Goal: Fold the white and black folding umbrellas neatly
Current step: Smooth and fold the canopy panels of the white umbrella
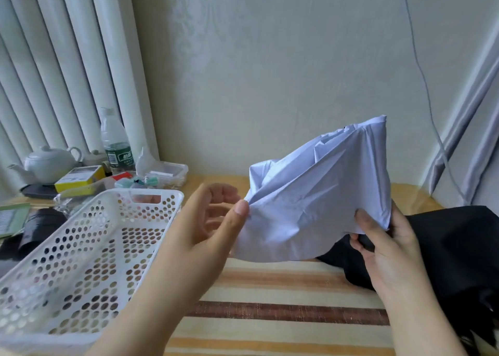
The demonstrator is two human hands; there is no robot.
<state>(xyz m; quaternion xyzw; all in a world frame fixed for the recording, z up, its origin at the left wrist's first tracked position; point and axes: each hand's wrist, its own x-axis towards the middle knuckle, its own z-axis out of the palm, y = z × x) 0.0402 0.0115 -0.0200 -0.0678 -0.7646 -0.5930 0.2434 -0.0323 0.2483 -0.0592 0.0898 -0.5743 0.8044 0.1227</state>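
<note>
The white umbrella (316,193) is held up above the table, its loose canopy bunched in wrinkled folds. My left hand (213,220) pinches the left edge of the fabric between thumb and fingers. My right hand (386,250) grips the umbrella's lower right end, thumb on the white fabric and fingers curled round a dark part underneath. The black umbrella (453,250) lies crumpled on the table at the right, behind and under my right hand.
A white perforated plastic basket (89,250) stands at the left on a striped mat (283,312). Behind it sit a white teapot (48,164), a water bottle (114,142), a yellow box (81,179) and a clear container (167,173). Curtains hang on both sides.
</note>
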